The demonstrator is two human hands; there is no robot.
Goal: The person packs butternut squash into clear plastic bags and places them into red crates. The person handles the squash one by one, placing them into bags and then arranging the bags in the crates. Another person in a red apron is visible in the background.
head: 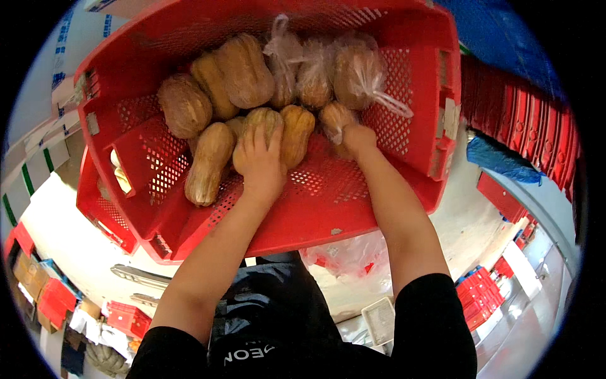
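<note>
A large red perforated plastic crate (303,218) holds several butternut-type squashes. My left hand (260,163) lies over a squash (262,118) near the crate's middle, fingers spread on its top; whether it grips is unclear. Beside that hand are a long squash (211,158) on the left and a ribbed orange one (297,135) on the right. My right hand (357,137) is at a squash in clear plastic (337,118), its fingers largely hidden. Behind it, knotted clear bags wrap a squash at the right (357,73) and others at the back. Loose brown squashes (246,71) fill the back left.
Another red crate (104,208) stands below this one on the left. Stacked red crates (521,123) are at the right, with a blue plastic bundle (504,158) near them. Clear plastic film (355,256) and a white tray (379,322) lie below the crate's front edge.
</note>
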